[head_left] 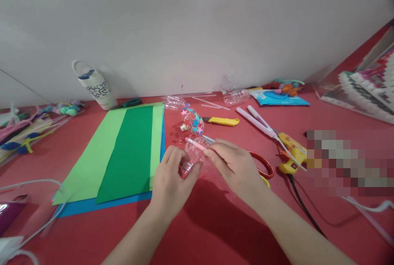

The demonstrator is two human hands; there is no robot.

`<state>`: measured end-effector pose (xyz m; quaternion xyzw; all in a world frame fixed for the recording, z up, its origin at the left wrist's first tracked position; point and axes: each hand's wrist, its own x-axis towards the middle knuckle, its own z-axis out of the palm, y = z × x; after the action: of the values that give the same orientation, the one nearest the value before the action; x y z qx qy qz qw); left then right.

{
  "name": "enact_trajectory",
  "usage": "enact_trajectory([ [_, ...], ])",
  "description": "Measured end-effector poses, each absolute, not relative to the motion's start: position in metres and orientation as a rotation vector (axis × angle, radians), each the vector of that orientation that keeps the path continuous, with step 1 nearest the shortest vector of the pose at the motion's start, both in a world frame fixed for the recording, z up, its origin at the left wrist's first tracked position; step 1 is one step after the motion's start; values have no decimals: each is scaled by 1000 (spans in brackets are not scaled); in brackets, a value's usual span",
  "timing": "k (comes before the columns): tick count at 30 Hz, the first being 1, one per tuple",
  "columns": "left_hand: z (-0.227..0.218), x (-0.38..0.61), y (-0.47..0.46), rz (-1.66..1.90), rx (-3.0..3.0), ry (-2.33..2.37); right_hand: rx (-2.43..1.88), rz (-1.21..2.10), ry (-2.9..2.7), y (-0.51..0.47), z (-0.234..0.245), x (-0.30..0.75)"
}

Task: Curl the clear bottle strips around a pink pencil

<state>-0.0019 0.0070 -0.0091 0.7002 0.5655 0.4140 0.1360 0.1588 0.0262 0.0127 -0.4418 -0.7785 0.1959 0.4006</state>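
Note:
Over the red table (215, 224), my left hand (170, 183) grips the neck end of a small clear plastic bottle (194, 155), fingers curled round it. My right hand (235, 165) pinches a thin pink stick (195, 143) and holds its tip against the bottle's upper side. Just behind them lies another clear bottle piece covered in coloured star stickers (192, 120).
Green and blue paper sheets (123, 154) lie to the left. To the right are red-handled scissors (264, 166), a yellow glue gun (292, 154) with its black cord, a pink-white flat tool (257, 120) and a yellow utility knife (222, 121). A white bottle (95, 86) stands against the back partition.

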Motion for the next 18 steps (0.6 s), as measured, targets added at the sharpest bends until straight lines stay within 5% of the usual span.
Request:
enact_trajectory([
  [18, -12, -5, 9, 1223, 2099, 1670, -1275, 498, -1989, 28, 8, 156],
])
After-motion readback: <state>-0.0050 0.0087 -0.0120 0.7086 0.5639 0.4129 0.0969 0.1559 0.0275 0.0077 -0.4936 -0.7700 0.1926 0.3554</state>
